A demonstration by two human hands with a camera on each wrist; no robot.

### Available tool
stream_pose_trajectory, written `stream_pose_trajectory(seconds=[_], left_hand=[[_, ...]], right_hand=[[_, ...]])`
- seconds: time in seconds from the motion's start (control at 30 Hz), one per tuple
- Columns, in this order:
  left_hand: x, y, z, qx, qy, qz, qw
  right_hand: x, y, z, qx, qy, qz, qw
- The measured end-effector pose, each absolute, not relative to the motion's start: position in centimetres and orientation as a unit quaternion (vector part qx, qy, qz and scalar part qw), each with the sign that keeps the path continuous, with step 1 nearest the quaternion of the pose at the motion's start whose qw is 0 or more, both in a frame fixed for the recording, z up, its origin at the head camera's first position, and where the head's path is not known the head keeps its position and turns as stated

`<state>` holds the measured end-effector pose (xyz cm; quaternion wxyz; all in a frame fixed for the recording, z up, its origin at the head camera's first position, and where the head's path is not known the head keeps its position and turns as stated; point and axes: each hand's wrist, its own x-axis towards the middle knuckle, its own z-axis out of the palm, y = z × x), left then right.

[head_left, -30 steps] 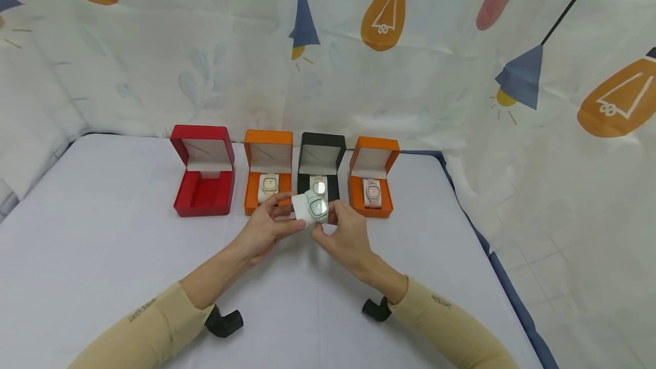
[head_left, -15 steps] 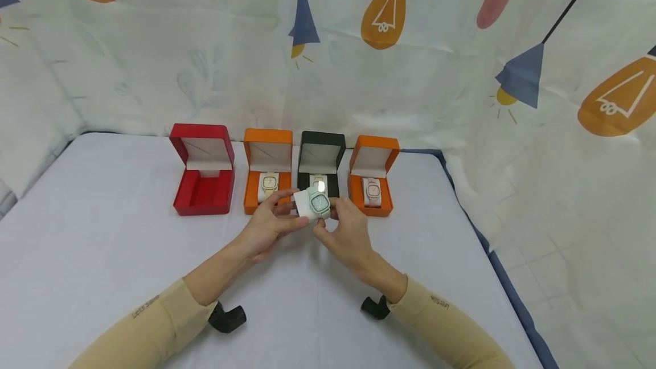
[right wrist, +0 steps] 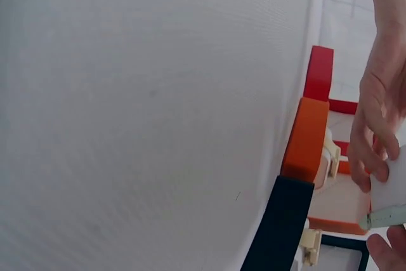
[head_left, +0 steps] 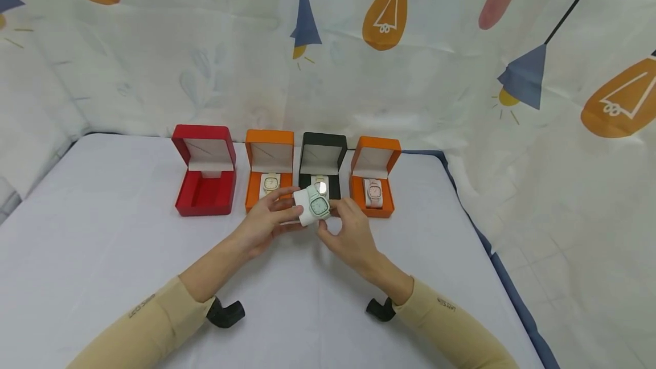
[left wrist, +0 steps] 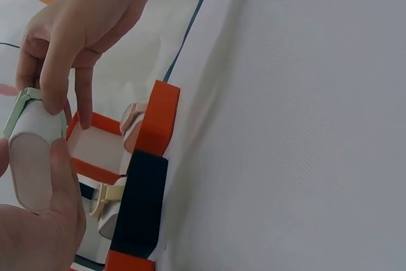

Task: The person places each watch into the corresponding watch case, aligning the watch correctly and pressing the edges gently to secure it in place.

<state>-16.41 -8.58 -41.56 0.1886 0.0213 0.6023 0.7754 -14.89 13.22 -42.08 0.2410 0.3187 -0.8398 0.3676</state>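
A light green wristwatch [head_left: 320,205] is wrapped round a white watch cushion [head_left: 303,205], held up in front of the dark green box. My left hand [head_left: 265,221] grips the cushion's left end between thumb and fingers. From the other side my right hand [head_left: 352,233] pinches the watch strap at the cushion's right end. In the left wrist view the strap [left wrist: 24,104] circles the cushion [left wrist: 39,122], with the right fingers over it. The right wrist view catches the strap [right wrist: 387,216] and the left hand [right wrist: 375,131] at the frame's edge.
At the back stand a red watch box [head_left: 204,209] with a bare compartment, an orange box [head_left: 269,136], a dark green box [head_left: 324,140] and another orange box [head_left: 378,143]. All lids are up. Watches [head_left: 374,192] on white cushions sit in the orange and green boxes.
The watch and cushion have turned slightly and shifted a little in the hands. My left thumb has moved up onto the cushion's near face. The boxes stay in place.
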Motion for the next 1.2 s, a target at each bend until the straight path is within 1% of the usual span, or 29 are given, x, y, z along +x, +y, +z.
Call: stream_pose_trajectory(seconds=[0.33,0.43,0.5,0.77,1.0,1.2], left_hand=[[-16.4,-9.0,-41.3,0.015,0.598,0.78,0.183],[-16.4,-9.1,-41.2,0.022,0.6,0.778,0.183],[-16.5,-9.3,-41.2,0.025,0.603,0.776,0.182],[-16.6,-10.1,-41.2,0.03,0.612,0.769,0.182],[-16.5,-10.4,-41.1,0.05,0.621,0.759,0.186],[-16.3,-10.7,-41.0,0.065,0.644,0.736,0.198]], right_hand=[[-15.2,13.3,-42.4,0.334,-0.827,0.382,0.242],[-15.3,13.5,-42.4,0.342,-0.82,0.399,0.226],[-15.3,13.7,-42.3,0.347,-0.815,0.418,0.203],[-15.9,14.8,-41.6,0.341,-0.781,0.519,0.07],[-16.4,15.4,-41.2,0.307,-0.764,0.568,-0.002],[-16.9,15.9,-41.2,0.319,-0.751,0.577,-0.036]])
